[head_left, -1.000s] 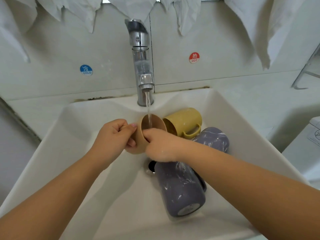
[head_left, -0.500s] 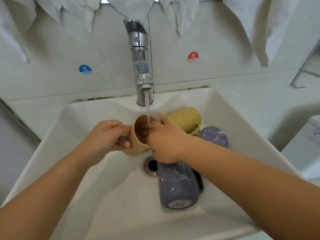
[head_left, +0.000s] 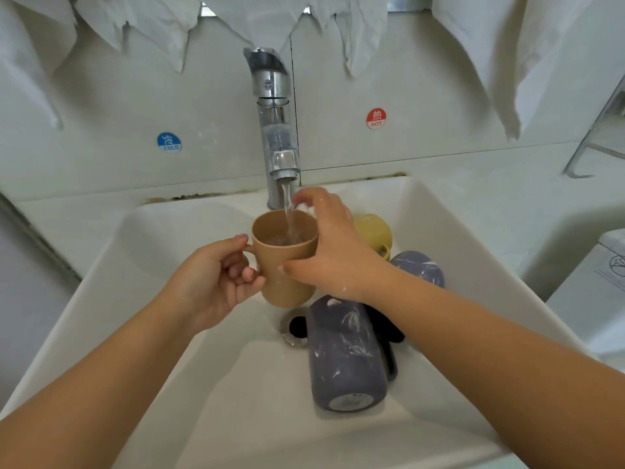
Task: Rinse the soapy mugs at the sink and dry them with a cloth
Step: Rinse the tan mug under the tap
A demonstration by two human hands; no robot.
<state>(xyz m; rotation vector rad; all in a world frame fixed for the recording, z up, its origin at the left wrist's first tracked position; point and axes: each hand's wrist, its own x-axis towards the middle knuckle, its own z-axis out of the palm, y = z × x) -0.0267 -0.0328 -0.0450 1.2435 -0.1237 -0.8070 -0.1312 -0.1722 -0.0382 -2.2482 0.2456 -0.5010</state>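
White tiled wall runs behind a white sink, with white cloths hanging along the top edge and two round stickers on the tiles, a blue cold sticker and a red hot sticker. A chrome tap stands at the middle of the back rim and water runs from its spout.

The tan mug is held upright over the basin, its long axis vertical and its mouth facing up, directly under the stream, so the water falls inside. Its handle points to the left. The left hand grips that handle, fingers curled round it and the thumb on top. The right hand cups the mug's right side, thumb against the wall near the front and the other fingers arched loosely over the rim at the back, with suds on the fingertips.

Behind the right hand a yellow mug lies on its side in the basin, handle toward the front. A grey mug streaked with suds lies on its side near the drain, its base pointing toward the camera. A second grey mug lies beyond the right wrist, partly hidden.
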